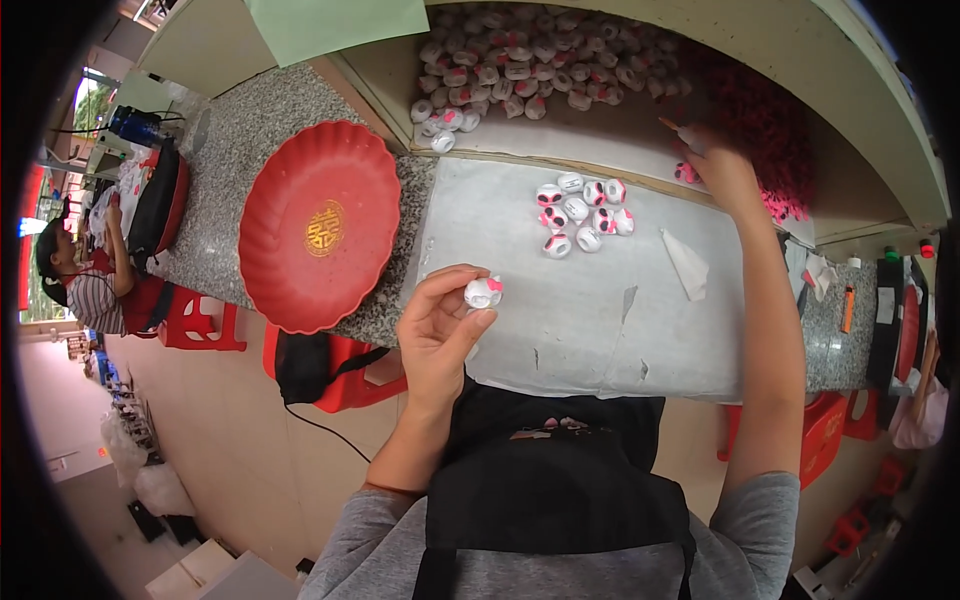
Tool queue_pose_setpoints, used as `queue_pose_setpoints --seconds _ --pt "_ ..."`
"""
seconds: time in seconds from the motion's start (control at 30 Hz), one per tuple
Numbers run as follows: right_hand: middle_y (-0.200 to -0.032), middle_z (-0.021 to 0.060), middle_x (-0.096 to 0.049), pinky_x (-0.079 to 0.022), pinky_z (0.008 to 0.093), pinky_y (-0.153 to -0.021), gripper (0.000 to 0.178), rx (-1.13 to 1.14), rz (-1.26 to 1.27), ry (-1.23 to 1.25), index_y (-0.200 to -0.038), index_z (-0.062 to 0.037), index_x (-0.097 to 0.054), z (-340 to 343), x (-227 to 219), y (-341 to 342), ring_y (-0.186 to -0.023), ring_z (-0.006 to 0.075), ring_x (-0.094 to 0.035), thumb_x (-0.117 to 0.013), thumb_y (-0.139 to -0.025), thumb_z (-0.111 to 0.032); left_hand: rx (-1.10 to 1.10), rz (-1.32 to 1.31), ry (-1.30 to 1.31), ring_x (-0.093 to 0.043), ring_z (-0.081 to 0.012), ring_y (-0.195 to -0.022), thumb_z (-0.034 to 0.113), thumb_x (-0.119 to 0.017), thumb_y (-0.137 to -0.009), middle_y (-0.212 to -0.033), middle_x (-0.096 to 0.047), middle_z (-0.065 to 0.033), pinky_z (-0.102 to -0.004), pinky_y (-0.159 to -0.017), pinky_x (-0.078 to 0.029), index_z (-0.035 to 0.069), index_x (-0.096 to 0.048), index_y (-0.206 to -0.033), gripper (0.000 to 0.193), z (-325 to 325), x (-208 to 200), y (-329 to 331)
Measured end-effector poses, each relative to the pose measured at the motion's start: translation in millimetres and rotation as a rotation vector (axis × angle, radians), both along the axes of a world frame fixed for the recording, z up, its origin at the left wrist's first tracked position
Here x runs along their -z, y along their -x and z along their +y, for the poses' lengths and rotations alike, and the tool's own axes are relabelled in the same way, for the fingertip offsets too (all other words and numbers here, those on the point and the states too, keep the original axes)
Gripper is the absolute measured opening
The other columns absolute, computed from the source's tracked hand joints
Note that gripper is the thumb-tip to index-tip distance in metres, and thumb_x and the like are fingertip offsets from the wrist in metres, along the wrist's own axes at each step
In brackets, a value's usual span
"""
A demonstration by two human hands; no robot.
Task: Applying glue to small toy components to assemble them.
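Clustered white pieces [576, 209] (the obstacle) interrupt open mat [575, 310].

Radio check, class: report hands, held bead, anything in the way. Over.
Left hand pinching bead. Right hand beside pink pile, grip unclear. Bead white, pink patch, over mat. Possible obstacle: bead cluster on mat between hands.

Light is bright; warped edges seem soft.
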State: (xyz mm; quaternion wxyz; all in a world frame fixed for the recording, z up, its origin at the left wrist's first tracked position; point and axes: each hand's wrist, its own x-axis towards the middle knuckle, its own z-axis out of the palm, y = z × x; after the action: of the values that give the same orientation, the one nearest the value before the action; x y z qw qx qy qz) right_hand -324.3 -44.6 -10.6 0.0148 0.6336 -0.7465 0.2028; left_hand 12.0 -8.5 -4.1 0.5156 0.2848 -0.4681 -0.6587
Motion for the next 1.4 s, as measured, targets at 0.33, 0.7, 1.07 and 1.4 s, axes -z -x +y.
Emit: queue_pose_setpoints --seconds 0.33,0.7,1.07,1.4 --pt "-0.066 0.0032 -0.054 -0.037 0.0188 -0.051 0.009 -0.155 -1.013 -0.146 -0.078 0.0008 -0.055 47 -52 -107 -0.059 0.0072 -0.049 -0.050 -0.074 -0.005 0.147 0.116 -0.135 -0.046 -0.0252 -0.099 -0.001 -0.057 -0.067 -0.095 -0.051 -0.0118 -0.0342 -0.085 -0.036 -0.001 -0.046 -0.098 0.033 -3 2 10" --pt "-0.066 0.0068 -0.053 -0.038 0.0205 -0.051 0.012 -0.085 -1.658 -0.117 -0.075 -0.0001 -0.047 70 -16 -185 -0.055 0.0106 -0.048 -0.056 -0.068 0.000 0.254 0.217 -0.196 -0.048 -0.0231 -0.096 -0.002 -0.056 -0.068 -0.096 -0.050 -0.0128 -0.0339 -0.084 -0.036 -0.001 -0.045 -0.098 0.032 2 8 5" --pt "-0.071 0.0090 -0.047 -0.034 0.0208 -0.046 0.009 -0.147 -1.687 -0.027 -0.072 0.0021 -0.049 85 -26 -193 -0.052 0.0118 -0.043 -0.054 -0.064 0.005 0.059 -0.128 0.186 -0.049 -0.0214 -0.091 -0.008 -0.054 -0.069 -0.098 -0.049 -0.0171 -0.0296 -0.076 -0.043 -0.002 -0.046 -0.096 0.029 5 12 2" --pt "-0.070 0.0067 -0.049 -0.033 0.0190 -0.046 0.009 -0.113 -1.700 -0.006 -0.071 0.0006 -0.050 85 -22 -197 -0.053 0.0089 -0.043 -0.057 -0.066 0.003 0.052 -0.271 0.414 -0.048 -0.0223 -0.093 -0.006 -0.058 -0.066 -0.099 -0.049 -0.0181 -0.0294 -0.076 -0.042 -0.002 -0.049 -0.092 0.028 5 6 2"
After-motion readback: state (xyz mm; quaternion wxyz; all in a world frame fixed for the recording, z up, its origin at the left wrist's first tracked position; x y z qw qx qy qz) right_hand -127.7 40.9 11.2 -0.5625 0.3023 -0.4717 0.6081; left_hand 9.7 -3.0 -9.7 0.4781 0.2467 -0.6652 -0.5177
